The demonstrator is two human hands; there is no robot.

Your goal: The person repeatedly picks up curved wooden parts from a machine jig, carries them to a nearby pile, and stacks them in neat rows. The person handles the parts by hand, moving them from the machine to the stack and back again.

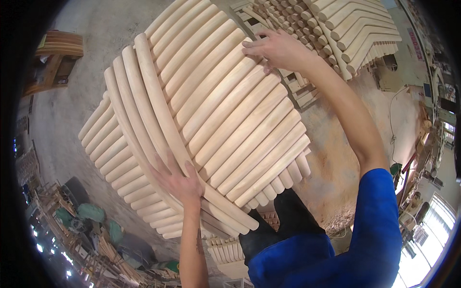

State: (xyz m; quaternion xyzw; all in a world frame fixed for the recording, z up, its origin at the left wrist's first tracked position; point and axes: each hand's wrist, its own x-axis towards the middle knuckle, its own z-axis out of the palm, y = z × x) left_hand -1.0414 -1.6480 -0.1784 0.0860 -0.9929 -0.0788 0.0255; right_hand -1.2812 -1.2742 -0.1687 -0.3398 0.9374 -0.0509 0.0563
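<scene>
Wooden curved rails, too many to count, lie stacked under two flat, empty-gripped hands: left hand, right hand.

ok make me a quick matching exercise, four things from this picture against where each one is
Things:
1. left hand
2. right hand
3. second stack of bent wooden pieces
4. dark wooden piece

Places:
a. top right, behind the near stack
b. flat on the near end of the stacked curved rods
c. top left, on the floor
d. on the far end of the stacked curved rods

Pairs: 1-b, 2-d, 3-a, 4-c
</scene>
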